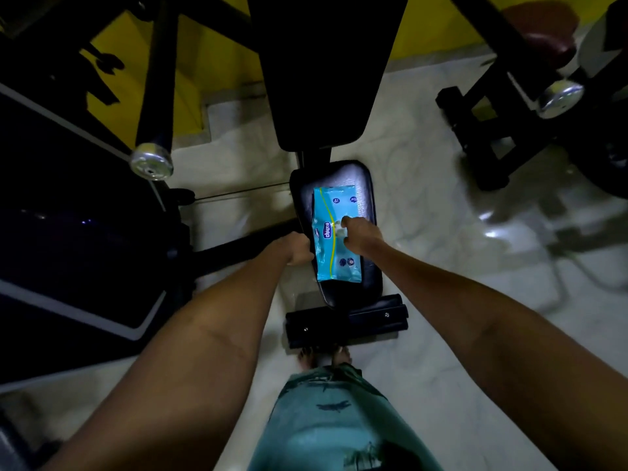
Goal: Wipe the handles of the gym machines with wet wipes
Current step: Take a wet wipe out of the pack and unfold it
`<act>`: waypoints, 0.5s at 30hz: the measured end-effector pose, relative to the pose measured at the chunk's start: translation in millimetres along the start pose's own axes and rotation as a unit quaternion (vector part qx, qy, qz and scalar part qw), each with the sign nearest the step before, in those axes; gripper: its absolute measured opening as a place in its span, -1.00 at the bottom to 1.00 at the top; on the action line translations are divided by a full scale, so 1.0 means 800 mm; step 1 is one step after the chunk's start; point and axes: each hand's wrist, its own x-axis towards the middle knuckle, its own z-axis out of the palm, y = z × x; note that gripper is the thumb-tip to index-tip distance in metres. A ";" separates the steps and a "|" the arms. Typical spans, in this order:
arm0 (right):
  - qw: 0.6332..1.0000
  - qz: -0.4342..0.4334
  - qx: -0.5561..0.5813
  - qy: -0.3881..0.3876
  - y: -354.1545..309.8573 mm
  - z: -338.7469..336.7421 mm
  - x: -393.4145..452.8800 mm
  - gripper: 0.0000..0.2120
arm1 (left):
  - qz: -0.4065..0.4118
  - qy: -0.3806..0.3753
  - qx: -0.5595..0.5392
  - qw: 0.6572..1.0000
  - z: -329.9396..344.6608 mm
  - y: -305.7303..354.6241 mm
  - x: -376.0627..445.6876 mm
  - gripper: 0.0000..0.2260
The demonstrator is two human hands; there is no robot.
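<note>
Head view looks down on a blue wet wipes pack (334,232) lying flat on the black padded seat (368,277) of a gym bench, the surface that carries it. The left hand (296,248) grips the pack's left edge with curled fingers. The right hand (361,232) rests on top of the pack near its middle, fingertips pinching at a white spot, apparently a wipe at the opening. Two chrome-capped bar ends, one left (151,161) and one right (559,98), stand well apart from the pack above the pale floor (441,215).
</note>
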 end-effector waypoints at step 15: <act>0.986 0.030 0.146 0.072 -0.002 0.002 0.016 -0.84 | -0.012 0.000 -0.003 1.000 -0.002 0.002 -0.008 -0.68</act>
